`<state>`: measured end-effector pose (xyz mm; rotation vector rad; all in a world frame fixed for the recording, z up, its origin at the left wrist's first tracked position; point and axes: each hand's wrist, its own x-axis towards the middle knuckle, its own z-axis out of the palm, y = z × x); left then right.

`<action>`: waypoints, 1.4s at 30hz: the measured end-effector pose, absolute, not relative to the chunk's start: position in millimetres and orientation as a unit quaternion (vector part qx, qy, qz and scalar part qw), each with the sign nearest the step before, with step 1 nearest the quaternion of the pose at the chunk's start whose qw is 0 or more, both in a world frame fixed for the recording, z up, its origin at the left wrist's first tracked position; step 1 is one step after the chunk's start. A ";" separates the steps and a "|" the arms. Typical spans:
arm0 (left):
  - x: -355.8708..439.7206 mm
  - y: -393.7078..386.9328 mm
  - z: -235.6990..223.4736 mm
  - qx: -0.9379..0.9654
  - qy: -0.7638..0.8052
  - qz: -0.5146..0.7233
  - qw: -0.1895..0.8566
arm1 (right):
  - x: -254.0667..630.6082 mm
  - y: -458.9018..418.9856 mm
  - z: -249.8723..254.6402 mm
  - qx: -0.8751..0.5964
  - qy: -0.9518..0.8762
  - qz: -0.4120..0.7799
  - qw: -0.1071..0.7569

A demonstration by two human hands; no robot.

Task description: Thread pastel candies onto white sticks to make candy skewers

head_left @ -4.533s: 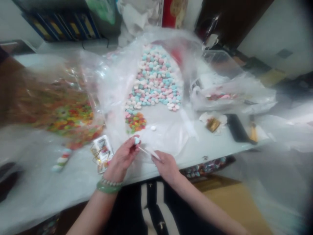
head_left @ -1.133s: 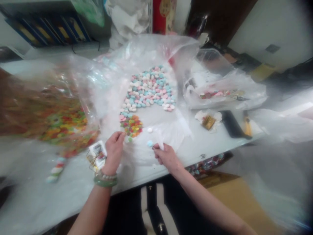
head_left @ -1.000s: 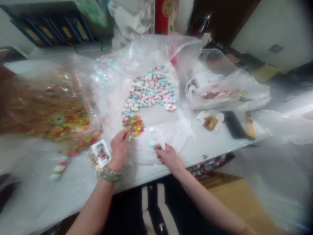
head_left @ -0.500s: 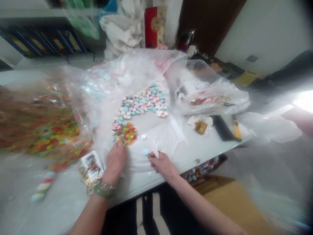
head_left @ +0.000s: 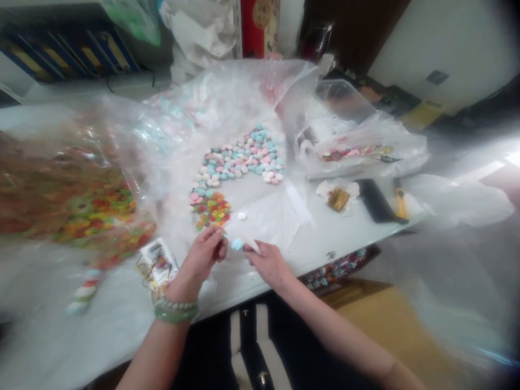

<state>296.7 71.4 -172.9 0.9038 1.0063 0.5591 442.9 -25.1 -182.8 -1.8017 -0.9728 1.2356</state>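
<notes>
My left hand [head_left: 205,252] is closed in a pinch, with a small green candy [head_left: 224,235] at its fingertips. Facing it, my right hand [head_left: 270,262] grips a narrow whitish plastic piece [head_left: 254,247]. A light-blue candy [head_left: 237,245] shows at the end nearer my left fingers; whether it sits inside the plastic I cannot tell. Just beyond my left hand lies a small pile of red, orange, yellow and green candies [head_left: 213,210]. Behind that spread pink, white and blue candies [head_left: 239,160]. One white candy [head_left: 242,216] lies apart.
A large clear bag of colourful candies [head_left: 101,211] covers the left. Near it lie a striped candy-filled tube [head_left: 85,292] and a white card with gold ties [head_left: 158,262]. On the right are gold ties [head_left: 338,200], a black object [head_left: 377,201], a yellow cutter [head_left: 401,200] and a plastic bag [head_left: 357,151].
My left hand has moved from the edge of the colourful pile toward my right hand, now pinching a small green candy. The right hand keeps its grip on the whitish plastic. The view has shifted slightly.
</notes>
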 end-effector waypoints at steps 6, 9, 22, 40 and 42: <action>293.1 72.0 -188.1 0.488 0.465 0.261 0.692 | 448.5 -28.0 -186.0 -0.709 -0.498 0.392 0.308; 290.1 72.8 -193.6 0.541 0.490 0.241 0.639 | 448.6 -29.6 -188.9 -0.702 -0.560 0.337 0.283; 298.0 66.5 -193.7 0.356 0.551 0.310 0.688 | 454.4 -32.1 -199.9 -0.703 -0.481 0.409 0.328; 303.6 61.7 -197.9 0.248 0.527 0.241 0.776 | 450.7 -29.1 -197.1 -0.725 -0.407 0.445 0.333; 309.8 57.5 -198.3 0.218 0.508 0.245 0.796 | 447.7 -26.1 -196.3 -0.725 -0.433 0.418 0.336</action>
